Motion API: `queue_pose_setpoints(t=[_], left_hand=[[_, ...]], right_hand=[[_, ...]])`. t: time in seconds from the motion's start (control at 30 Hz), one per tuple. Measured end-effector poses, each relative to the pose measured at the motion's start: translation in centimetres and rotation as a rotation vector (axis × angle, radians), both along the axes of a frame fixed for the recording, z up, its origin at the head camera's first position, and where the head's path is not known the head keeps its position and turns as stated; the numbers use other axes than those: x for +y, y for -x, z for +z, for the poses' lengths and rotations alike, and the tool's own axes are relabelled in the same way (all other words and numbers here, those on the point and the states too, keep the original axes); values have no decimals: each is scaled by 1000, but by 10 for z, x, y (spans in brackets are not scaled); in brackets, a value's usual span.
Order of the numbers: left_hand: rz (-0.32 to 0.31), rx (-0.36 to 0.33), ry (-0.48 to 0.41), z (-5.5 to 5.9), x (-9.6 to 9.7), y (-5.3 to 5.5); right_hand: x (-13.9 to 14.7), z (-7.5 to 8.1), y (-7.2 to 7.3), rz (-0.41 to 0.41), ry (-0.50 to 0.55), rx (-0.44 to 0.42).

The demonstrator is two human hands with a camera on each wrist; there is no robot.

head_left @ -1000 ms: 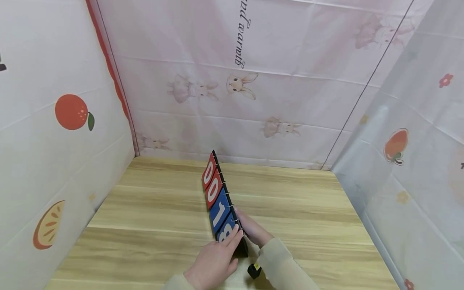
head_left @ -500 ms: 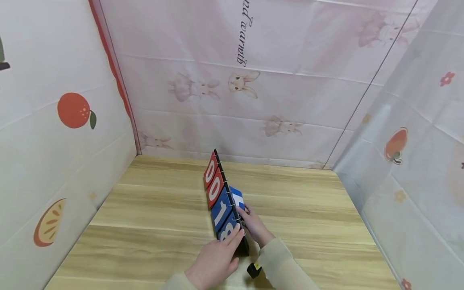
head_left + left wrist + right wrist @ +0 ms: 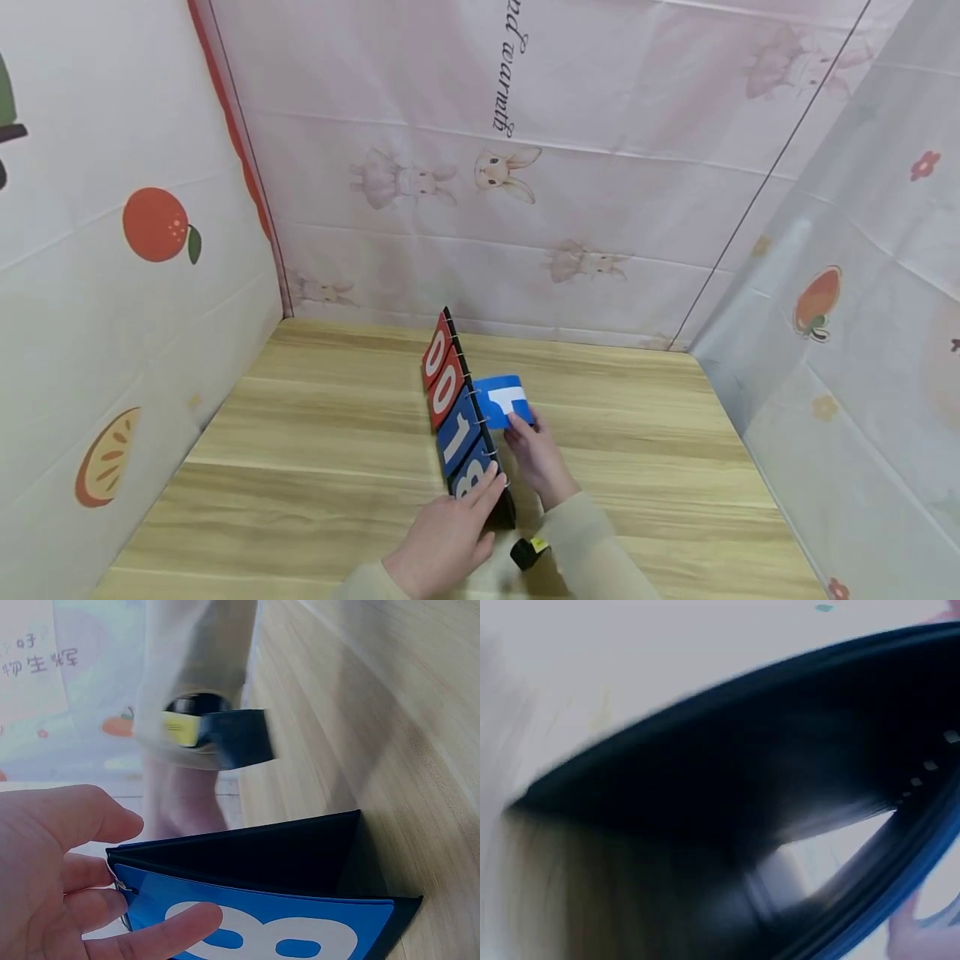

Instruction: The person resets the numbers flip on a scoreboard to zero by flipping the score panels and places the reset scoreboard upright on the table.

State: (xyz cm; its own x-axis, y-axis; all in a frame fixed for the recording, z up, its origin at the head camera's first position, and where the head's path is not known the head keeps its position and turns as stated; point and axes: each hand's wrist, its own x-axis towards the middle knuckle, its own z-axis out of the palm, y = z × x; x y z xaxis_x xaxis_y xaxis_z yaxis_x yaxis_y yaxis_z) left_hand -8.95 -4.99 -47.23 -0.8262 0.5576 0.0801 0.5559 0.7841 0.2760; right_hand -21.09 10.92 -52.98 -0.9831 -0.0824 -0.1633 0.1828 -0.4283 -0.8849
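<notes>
A tabletop flip scoreboard stands like a tent on the table, its left face showing red 0, red 0, blue 1 and blue 8 cards. My left hand rests at its near end, straight fingers touching the top edge and the 8 card. On the right side, my right hand pinches a blue number card with a white 1, thumb on its face. That card stands out from the ringed top edge. The right wrist view is blurred and shows the scoreboard's dark inside.
A black object with a yellow label appears beside the right sleeve; the left wrist view shows it at the right wrist. The wood-grain table is enclosed by printed fabric walls at the back and both sides.
The blue 1 card has come out from behind the scoreboard and swung up to the right, with my right hand holding it. My left hand has stayed in place.
</notes>
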Motion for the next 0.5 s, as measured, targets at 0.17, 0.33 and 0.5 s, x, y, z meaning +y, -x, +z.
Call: queue_pose_setpoints(t=[0.17, 0.33, 0.5], left_hand=[[1, -9, -6, 0, 0, 0], [-4, -19, -15, 0, 0, 1], [2, -48, -11, 1, -1, 1]], right_hand=[[-1, 18, -2, -125, 129, -32], [-5, 25, -4, -210, 147, -9], [-8, 29, -7, -74, 66, 94]])
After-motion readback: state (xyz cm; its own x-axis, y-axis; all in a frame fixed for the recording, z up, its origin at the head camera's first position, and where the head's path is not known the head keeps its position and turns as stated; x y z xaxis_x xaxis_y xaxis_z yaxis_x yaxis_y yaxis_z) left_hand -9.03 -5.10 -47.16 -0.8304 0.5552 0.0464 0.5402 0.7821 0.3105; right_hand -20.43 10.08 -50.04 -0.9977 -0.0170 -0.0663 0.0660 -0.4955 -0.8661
